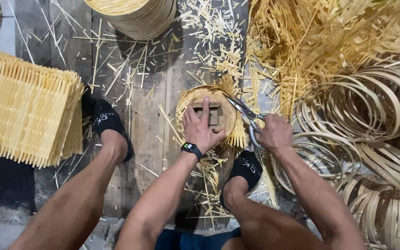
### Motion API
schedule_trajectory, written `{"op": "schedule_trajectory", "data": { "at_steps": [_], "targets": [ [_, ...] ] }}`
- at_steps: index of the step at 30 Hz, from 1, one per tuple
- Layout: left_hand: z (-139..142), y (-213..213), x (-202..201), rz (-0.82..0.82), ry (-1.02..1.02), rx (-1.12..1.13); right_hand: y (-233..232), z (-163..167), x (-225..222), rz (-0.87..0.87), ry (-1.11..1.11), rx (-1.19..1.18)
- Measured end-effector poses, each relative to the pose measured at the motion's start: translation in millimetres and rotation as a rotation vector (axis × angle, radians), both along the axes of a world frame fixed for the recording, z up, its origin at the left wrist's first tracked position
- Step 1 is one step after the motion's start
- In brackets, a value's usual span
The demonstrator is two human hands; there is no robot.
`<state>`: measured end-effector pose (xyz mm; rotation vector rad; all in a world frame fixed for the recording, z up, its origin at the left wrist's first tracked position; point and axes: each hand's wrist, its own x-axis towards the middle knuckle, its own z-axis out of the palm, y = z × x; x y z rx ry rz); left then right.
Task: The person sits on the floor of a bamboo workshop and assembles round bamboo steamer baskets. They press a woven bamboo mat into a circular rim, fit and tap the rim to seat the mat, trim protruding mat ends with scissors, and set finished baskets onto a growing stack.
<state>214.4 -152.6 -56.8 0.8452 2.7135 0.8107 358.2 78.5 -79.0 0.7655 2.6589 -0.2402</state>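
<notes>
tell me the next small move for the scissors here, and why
Probably close the scissors on the slat ends at the mat's upper right edge. The right hand has the blades there, the left hand presses the block down, and ends still stick out past the round edge.

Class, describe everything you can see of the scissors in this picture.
The scissors are metal, grey, with long narrow blades and looped handles. The right hand grips the handles; the blades are open, pointing up-left, at the frayed rim of a round woven bamboo mat. The left hand presses that mat down onto a block. The blade tips lie among the sticking-out strips.
</notes>
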Motion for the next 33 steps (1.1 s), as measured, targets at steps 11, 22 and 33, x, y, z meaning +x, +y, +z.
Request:
{"op": "schedule_trajectory", "data": {
  "at_steps": [11,22,33],
  "targets": [
    [7,-5,-7,-0.150,-0.132,-0.158,17,-20,-13,0.153,0.101,0.101],
    [13,-6,-6,-0.295,-0.122,-0.163,16,-18,-22,0.163,0.045,0.074],
    [20,-19,-35,-0.546,-0.103,-0.180,18,-43,-36,0.241,-0.022,0.104]
  ]
}}
